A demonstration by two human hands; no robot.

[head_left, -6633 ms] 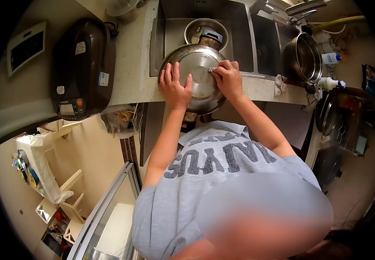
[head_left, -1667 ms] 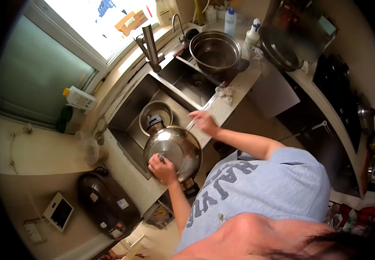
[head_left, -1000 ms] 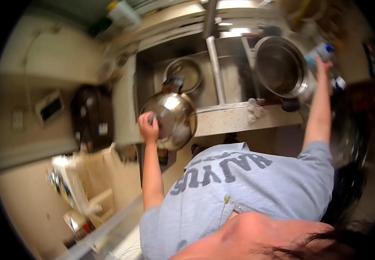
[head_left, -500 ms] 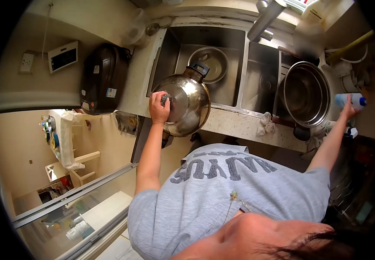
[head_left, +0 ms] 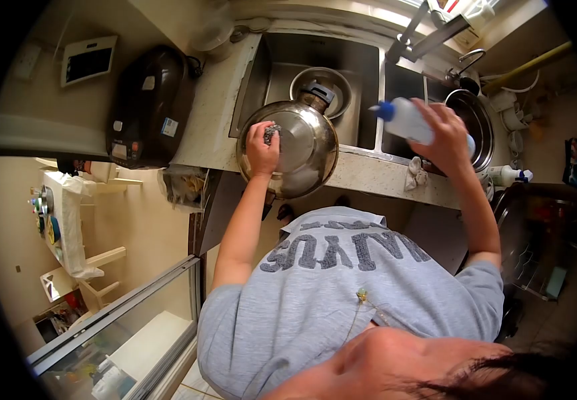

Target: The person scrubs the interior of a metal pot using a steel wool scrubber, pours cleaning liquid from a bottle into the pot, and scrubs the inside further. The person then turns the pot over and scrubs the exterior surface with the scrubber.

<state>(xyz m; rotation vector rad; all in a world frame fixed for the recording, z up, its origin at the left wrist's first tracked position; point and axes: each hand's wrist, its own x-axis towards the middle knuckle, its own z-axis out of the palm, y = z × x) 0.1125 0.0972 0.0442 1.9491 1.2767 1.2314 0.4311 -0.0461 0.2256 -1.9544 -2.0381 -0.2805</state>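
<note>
My left hand (head_left: 262,148) is closed on a steel wool scrubber (head_left: 272,132) and presses it against the round base of an upturned metal pan (head_left: 308,157). This shiny pan lies over the counter edge and the front of the sink, its black handle (head_left: 318,92) pointing into the basin. In my right hand (head_left: 445,137) is a white squeeze bottle (head_left: 410,121) with a blue cap, tilted so that its nozzle points left toward the pan. The bottle is above the sink's right part, apart from the pan.
A metal bowl (head_left: 338,85) sits in the left basin (head_left: 362,73). At the right stands a large metal pot (head_left: 485,110), partly behind my right hand. The tap (head_left: 435,37) rises at the back. A cloth (head_left: 415,173) hangs at the counter edge, and a dark appliance (head_left: 145,107) stands left.
My right hand has brought the bottle from the far right across to the left, over the sink. My left hand stays on the pan with the scrubber. The camera view has shifted slightly.
</note>
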